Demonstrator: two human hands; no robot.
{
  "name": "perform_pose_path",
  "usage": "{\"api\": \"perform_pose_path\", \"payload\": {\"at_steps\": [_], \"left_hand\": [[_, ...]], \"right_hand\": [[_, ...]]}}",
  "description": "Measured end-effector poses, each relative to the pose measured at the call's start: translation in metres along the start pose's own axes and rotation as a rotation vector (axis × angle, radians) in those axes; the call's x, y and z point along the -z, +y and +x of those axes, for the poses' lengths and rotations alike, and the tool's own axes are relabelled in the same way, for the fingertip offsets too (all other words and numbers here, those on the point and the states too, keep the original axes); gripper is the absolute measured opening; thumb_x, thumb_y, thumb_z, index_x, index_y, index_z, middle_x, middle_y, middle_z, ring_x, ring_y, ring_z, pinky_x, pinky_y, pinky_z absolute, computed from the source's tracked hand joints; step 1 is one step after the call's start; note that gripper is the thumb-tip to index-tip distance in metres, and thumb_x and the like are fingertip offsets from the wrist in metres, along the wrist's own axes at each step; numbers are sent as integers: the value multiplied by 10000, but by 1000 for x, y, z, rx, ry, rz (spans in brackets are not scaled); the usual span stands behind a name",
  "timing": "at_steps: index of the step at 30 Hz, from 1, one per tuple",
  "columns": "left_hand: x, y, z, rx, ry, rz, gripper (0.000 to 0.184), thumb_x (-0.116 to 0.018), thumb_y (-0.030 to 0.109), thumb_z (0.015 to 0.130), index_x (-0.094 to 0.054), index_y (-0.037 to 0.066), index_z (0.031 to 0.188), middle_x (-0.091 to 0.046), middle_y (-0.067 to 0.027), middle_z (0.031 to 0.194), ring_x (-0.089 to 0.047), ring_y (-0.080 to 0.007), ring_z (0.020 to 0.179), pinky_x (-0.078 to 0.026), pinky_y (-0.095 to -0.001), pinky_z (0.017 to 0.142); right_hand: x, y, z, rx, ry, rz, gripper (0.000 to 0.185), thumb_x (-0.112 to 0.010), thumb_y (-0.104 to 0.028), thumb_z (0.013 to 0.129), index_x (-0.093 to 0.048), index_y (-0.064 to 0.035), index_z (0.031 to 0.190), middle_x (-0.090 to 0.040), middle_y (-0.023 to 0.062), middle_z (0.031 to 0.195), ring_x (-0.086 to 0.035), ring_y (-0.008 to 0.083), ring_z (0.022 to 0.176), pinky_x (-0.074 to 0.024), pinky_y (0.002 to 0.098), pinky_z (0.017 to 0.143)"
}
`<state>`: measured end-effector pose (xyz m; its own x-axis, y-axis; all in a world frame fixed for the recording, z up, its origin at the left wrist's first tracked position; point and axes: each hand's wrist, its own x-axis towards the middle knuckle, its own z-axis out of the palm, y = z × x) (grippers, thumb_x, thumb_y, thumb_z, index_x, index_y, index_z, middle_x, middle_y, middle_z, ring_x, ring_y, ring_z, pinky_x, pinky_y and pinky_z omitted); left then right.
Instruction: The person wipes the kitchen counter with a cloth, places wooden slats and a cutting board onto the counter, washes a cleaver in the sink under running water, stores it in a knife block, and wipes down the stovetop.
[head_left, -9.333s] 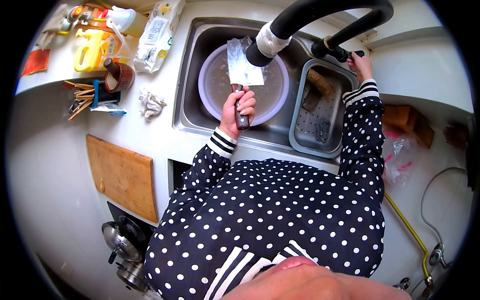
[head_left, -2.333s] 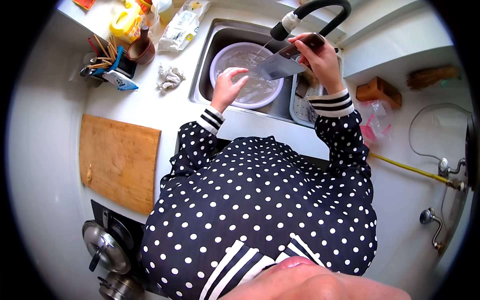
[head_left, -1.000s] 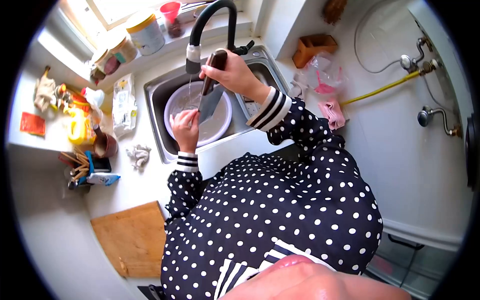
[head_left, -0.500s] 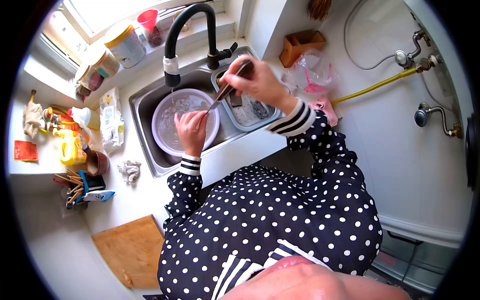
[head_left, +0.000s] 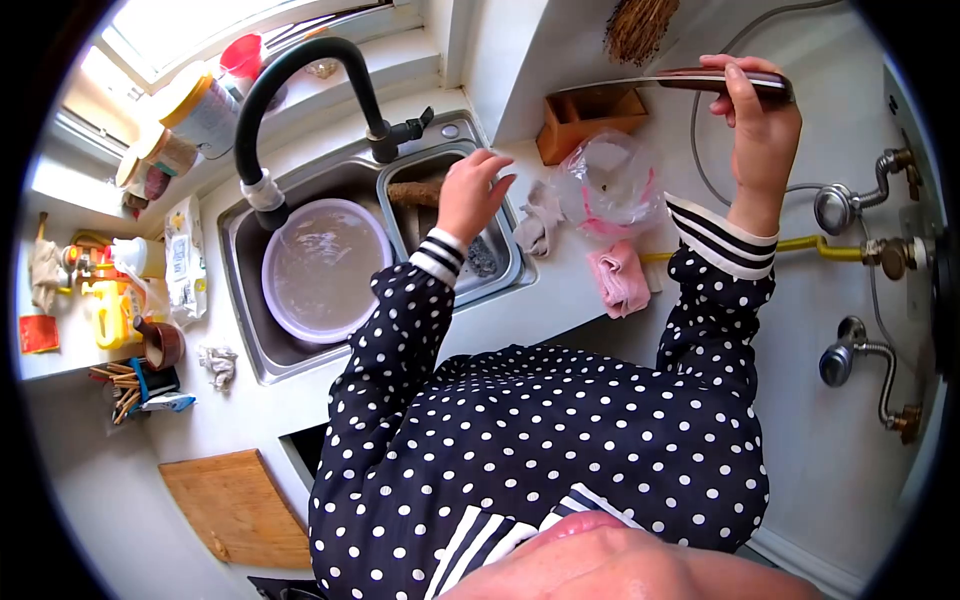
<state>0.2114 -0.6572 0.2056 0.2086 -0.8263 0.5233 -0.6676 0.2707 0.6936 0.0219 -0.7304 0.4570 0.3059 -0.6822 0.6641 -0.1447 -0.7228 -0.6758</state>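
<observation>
My right hand (head_left: 763,140) is raised at the upper right, wrapped around the dark handle of a knife (head_left: 690,80). The knife's thin blade points left, and its tip end appears over a brown wooden box (head_left: 580,125) in the corner; whether they touch I cannot tell. Over the smaller drainer basin (head_left: 515,270), my left hand (head_left: 470,197) hangs with its fingers apart and holds nothing. A lilac basin (head_left: 268,285) of cloudy water sits in the larger sink bowl, beneath the black faucet (head_left: 250,130).
Right of the sink lie a grey cloth (head_left: 540,218), a clear plastic bag (head_left: 608,185) and a folded pink towel (head_left: 620,280). A yellow hose (head_left: 795,243) runs to wall valves. Jars (head_left: 200,105) line the windowsill; a wooden board (head_left: 235,505) stands at lower left.
My right hand has carried the knife from above the lilac basin up and right to the box. My left hand has left the blade and moved right, over the drainer basin.
</observation>
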Motion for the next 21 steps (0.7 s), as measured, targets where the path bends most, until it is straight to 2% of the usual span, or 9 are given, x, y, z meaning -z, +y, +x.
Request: {"api": "perform_pose_path", "payload": {"at_steps": [4,7,10,14,21], "left_hand": [[-37,6,44,30,-12,-11,310,-612,185,767,-577,97,1062,-565,-93,905,-576,-252,783,-463,-341,681],[-53,8,68,107,-101,22,351,-598,198,779,-548,106,1114,-564,-107,948,-575,-270,813,-462,-350,704],[-73,-4,79,89,-99,-4,373,-586,203,787,-528,110,1143,-563,-120,983,-570,-292,838,-458,-362,725],[-97,-19,83,119,-95,-106,310,-591,201,775,-580,92,1065,-581,-137,912,-568,-308,819,-452,-374,722],[-104,-24,86,79,-38,-147,185,-567,125,773,-627,91,945,-591,-101,832,-572,-295,740,-462,-368,651]], "right_hand": [[12,27,19,-77,-16,-69,139,-593,-138,813,-539,-27,877,-651,70,834,-545,68,631,-438,190,525],[16,45,31,-103,-54,-95,154,-603,-150,808,-544,-25,876,-650,66,826,-547,67,642,-440,194,526],[13,58,37,-115,-99,-130,167,-609,-163,806,-548,-23,875,-647,58,817,-548,67,646,-446,199,526],[4,73,38,-138,-144,-167,172,-611,-171,805,-551,-25,872,-641,47,799,-549,68,650,-454,204,531],[-9,88,38,-197,-131,-220,145,-611,-136,796,-542,-23,857,-640,48,796,-532,61,623,-442,201,534]]}}
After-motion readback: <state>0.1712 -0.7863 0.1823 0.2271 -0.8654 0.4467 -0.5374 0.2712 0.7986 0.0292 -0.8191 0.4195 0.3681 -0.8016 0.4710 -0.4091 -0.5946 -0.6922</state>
